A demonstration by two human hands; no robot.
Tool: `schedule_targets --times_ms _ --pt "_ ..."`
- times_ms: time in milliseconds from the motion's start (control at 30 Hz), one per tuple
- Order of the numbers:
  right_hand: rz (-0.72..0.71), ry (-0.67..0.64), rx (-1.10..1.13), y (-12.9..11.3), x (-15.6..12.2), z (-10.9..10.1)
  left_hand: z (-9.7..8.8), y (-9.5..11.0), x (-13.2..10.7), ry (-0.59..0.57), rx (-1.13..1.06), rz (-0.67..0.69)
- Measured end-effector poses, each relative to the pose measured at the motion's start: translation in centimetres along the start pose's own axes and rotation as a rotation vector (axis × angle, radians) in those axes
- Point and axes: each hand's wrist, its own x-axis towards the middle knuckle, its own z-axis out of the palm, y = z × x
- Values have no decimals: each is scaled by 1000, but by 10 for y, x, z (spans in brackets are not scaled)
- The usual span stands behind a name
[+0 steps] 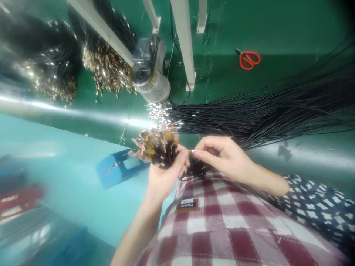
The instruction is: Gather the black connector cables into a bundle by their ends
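Observation:
In the head view, my left hand [166, 175] is closed around a bundle of black wires [163, 154] whose ends carry small copper-coloured and amber-taped parts. Between its thumb and finger sticks out a small connector with a yellow band [190, 151]. My right hand [224, 157] pinches the silvery far end of that same small piece, just right of the bundle. Behind both hands, a thick spread of black wires [249, 107] lies on the green bench, its bare silvery tips [159, 112] pointing left.
A tape dispenser [151, 75] stands on the green bench [222, 70] beside white metal posts [184, 44]. Red-handled scissors [249, 60] lie at the back. Bunches of wires with brassy ends [107, 68] hang at left. A blue plastic stool [119, 170] is below the bench edge.

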Motion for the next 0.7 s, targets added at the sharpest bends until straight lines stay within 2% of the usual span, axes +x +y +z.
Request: schedule_targets --times_ms 67,133,267,333,400,500,700 --pt "96 -57 131 -1 0 1 1 0 0 2 -1 -23" --pt "108 -61 142 -2 -2 2 2 0 0 2 -10 -31" --pt "-159 158 -302 -7 -7 5 4 0 0 16 40 -23" --pt "-244 175 -433 -9 -8 3 5 1 -1 9 83 -34" --pt "-197 72 -355 -10 -7 0 5 3 -2 -9 114 -60" --pt "-39 -94 -145 -11 -2 -6 3 4 -2 -43 130 -96" --pt "120 -149 144 -9 4 -9 -1 2 5 -142 -70 -134"
